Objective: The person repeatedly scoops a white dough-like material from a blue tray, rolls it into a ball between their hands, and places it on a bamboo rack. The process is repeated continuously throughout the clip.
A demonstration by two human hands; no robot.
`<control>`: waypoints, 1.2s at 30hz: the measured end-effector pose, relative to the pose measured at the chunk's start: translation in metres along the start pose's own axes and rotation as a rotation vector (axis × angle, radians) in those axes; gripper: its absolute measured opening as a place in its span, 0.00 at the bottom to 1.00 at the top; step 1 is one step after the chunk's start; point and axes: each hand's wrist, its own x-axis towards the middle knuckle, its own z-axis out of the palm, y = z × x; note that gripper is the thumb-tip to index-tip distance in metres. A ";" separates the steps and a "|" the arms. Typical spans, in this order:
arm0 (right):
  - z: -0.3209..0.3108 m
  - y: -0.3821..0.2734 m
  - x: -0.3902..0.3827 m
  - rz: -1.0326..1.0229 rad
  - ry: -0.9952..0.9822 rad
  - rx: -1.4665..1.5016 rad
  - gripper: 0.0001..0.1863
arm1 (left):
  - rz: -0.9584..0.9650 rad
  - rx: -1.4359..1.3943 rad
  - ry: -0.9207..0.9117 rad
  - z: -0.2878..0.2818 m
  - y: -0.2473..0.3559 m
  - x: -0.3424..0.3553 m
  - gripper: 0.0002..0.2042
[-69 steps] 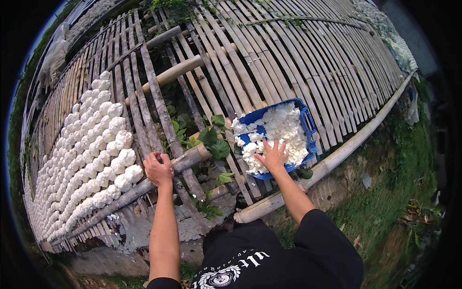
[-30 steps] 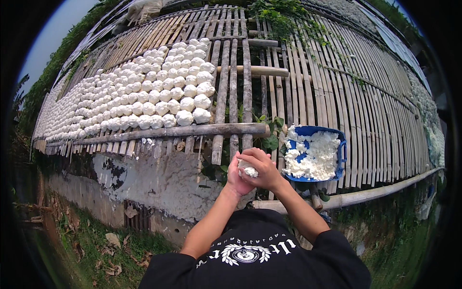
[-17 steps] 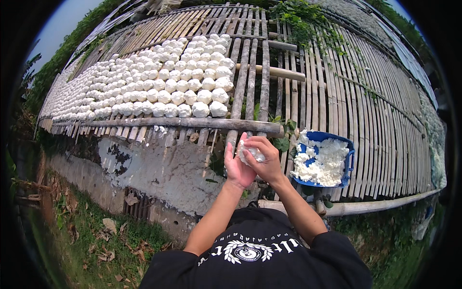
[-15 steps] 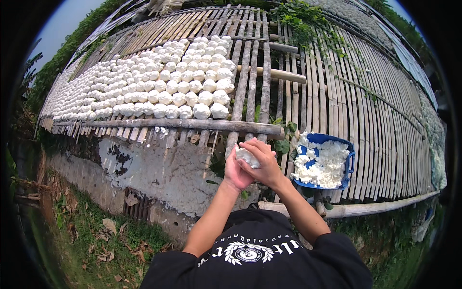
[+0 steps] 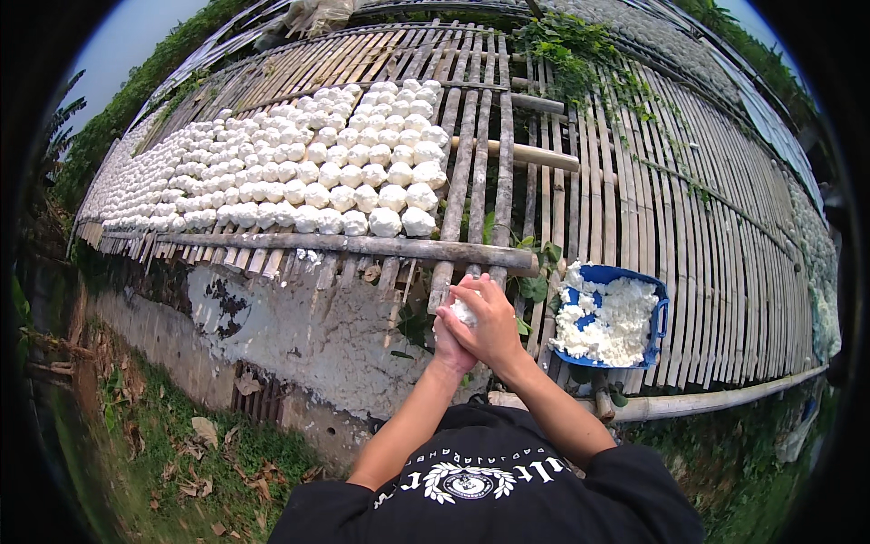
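Note:
My left hand (image 5: pixel 450 345) and my right hand (image 5: pixel 490 325) are cupped together in front of me, pressing a lump of white, crumbly dough (image 5: pixel 464 313) between the palms. Only a small patch of the lump shows between my fingers. On the right, a blue plastic tub (image 5: pixel 661 319) holds a loose heap of the same white crumbly stuff (image 5: pixel 605 332), with part of its blue bottom bare. Ahead to the left, many white balls (image 5: pixel 384 221) sit in close rows on a bamboo rack.
The slatted bamboo rack (image 5: pixel 689 236) has gaps between its poles. A thick bamboo pole (image 5: pixel 390 246) runs along its left front edge, another pole (image 5: pixel 689 400) along the right front. Green vines (image 5: pixel 566 50) grow through the slats. Below stands a stained concrete wall (image 5: pixel 299 317) above grass.
Both hands stay pressed together around the lump; my right hand has turned further over it, hiding more of it. The whole view has shifted slightly, so the rack appears lower.

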 end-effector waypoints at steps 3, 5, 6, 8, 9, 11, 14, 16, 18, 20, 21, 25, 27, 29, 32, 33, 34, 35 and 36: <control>-0.001 -0.003 0.008 0.173 -0.195 0.344 0.23 | -0.239 -0.194 -0.021 -0.017 0.000 0.001 0.34; -0.005 -0.003 0.012 -0.193 -0.097 0.182 0.23 | -0.490 -0.445 -0.180 -0.029 0.007 0.007 0.40; -0.004 -0.004 0.013 -0.299 -0.038 0.137 0.23 | -0.596 -0.520 -0.116 -0.030 0.006 0.007 0.44; -0.006 -0.006 0.013 -0.195 -0.054 -0.029 0.24 | -0.487 -0.693 -0.124 -0.029 0.009 0.006 0.44; -0.007 -0.007 0.011 -0.057 -0.088 0.025 0.25 | -0.394 -0.700 -0.137 -0.026 0.009 0.006 0.45; -0.007 -0.008 0.010 0.130 -0.209 0.174 0.28 | -0.263 -0.407 -0.035 -0.014 0.008 0.002 0.45; -0.007 -0.007 0.007 -0.181 -0.208 0.236 0.24 | -0.401 -0.334 -0.025 -0.006 0.018 0.004 0.45; -0.006 -0.002 0.004 -0.259 -0.236 0.137 0.25 | -0.554 -0.369 -0.262 -0.007 0.025 0.007 0.44; -0.003 0.002 0.001 -0.272 -0.165 -0.096 0.28 | -0.550 -0.453 -0.151 -0.013 0.028 0.008 0.43; 0.000 0.006 -0.002 -0.054 -0.238 0.053 0.28 | -0.532 -0.502 -0.027 -0.018 0.028 0.006 0.43; 0.000 0.008 -0.002 -0.055 -0.237 0.116 0.28 | -0.534 -0.521 -0.003 -0.019 0.027 0.004 0.43; -0.006 0.004 -0.003 -0.251 -0.351 0.101 0.28 | -0.631 -0.306 -0.058 -0.010 0.026 -0.002 0.44; -0.011 -0.003 -0.003 -0.285 -0.222 0.033 0.27 | -0.519 -0.265 -0.003 0.000 0.025 -0.002 0.44; -0.013 -0.012 -0.003 -0.148 -0.178 -0.009 0.27 | -0.393 -0.210 0.089 0.007 0.025 -0.002 0.45; -0.013 -0.017 -0.001 -0.045 -0.222 0.015 0.29 | -0.341 -0.258 0.088 0.010 0.027 -0.005 0.44; -0.014 -0.014 0.001 -0.078 -0.248 0.083 0.30 | -0.410 -0.357 -0.017 0.009 0.029 -0.007 0.43; -0.013 -0.012 0.004 -0.028 -0.275 0.161 0.31 | -0.484 -0.423 -0.039 0.008 0.030 -0.009 0.43; -0.014 -0.009 0.004 -0.159 -0.259 0.207 0.29 | -0.471 -0.412 -0.091 0.007 0.029 -0.011 0.43; -0.014 -0.006 0.006 -0.249 -0.224 0.033 0.29 | -0.463 -0.372 -0.064 0.007 0.030 -0.012 0.43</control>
